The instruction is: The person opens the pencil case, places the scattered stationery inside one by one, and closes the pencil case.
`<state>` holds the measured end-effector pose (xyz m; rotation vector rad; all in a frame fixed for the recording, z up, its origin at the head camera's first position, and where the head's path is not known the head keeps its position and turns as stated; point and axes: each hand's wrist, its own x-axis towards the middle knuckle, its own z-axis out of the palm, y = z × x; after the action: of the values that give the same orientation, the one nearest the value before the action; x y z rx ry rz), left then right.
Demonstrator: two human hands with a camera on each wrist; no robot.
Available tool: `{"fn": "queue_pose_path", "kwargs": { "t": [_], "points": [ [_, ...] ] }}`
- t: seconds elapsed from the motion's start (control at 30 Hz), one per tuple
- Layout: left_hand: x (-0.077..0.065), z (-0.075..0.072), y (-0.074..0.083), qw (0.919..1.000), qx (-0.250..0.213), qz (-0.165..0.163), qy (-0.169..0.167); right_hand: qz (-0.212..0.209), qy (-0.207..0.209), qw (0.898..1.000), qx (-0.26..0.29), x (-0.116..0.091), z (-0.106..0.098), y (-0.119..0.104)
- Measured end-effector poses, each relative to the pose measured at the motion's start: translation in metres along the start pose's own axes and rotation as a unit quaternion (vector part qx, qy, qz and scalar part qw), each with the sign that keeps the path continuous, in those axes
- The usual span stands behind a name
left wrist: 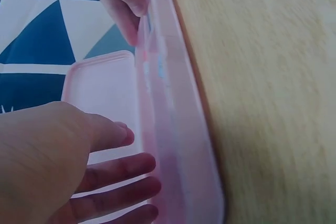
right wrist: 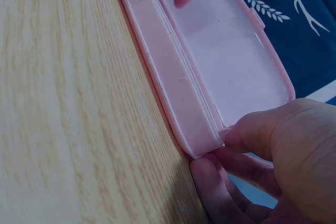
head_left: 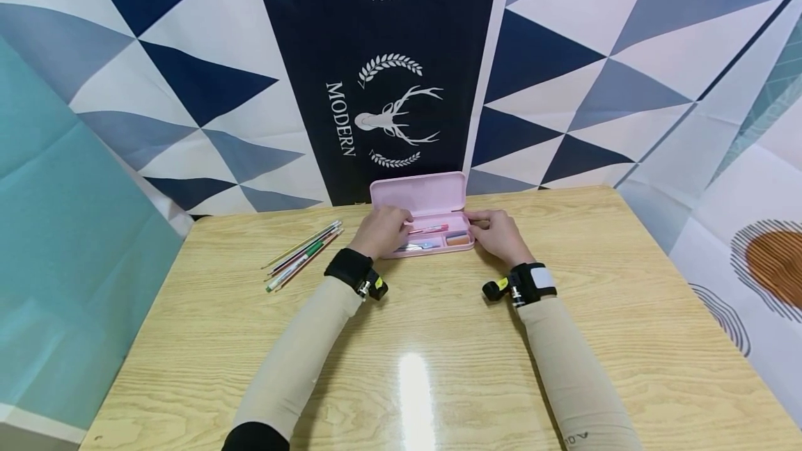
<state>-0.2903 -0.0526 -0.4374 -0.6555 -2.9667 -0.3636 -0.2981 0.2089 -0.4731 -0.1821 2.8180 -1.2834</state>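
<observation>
A pink pencil case point(head_left: 418, 193) stands open at the back of the table, its lid raised on the wall side. Inside lie a red pen point(head_left: 429, 230), an eraser point(head_left: 457, 239) with an orange and blue sleeve, and a slim light-blue and metal item point(head_left: 418, 246) whose kind is unclear. My left hand point(head_left: 381, 230) reaches over the case's left part; in the left wrist view its fingers point(left wrist: 121, 169) are spread and hold nothing. With thumb and fingers, my right hand point(head_left: 499, 236) pinches the right end of the case, as the right wrist view shows.
A loose bundle of several pencils point(head_left: 303, 256) lies on the wooden table point(head_left: 464, 360), left of the case. Patterned cloth point(head_left: 401, 12) hangs directly behind the table's back edge. Each wrist wears a black strap with a small camera.
</observation>
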Motion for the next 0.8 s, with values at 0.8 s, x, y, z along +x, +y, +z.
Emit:
{"fn": "queue_pose_path", "kwargs": {
  "t": [0.8],
  "points": [
    [-0.008, -0.024, -0.002, 0.9987, 0.01, -0.006, 0.049, -0.004, -0.003, 1.0, 0.005, 0.001, -0.001, 0.0]
  ]
}}
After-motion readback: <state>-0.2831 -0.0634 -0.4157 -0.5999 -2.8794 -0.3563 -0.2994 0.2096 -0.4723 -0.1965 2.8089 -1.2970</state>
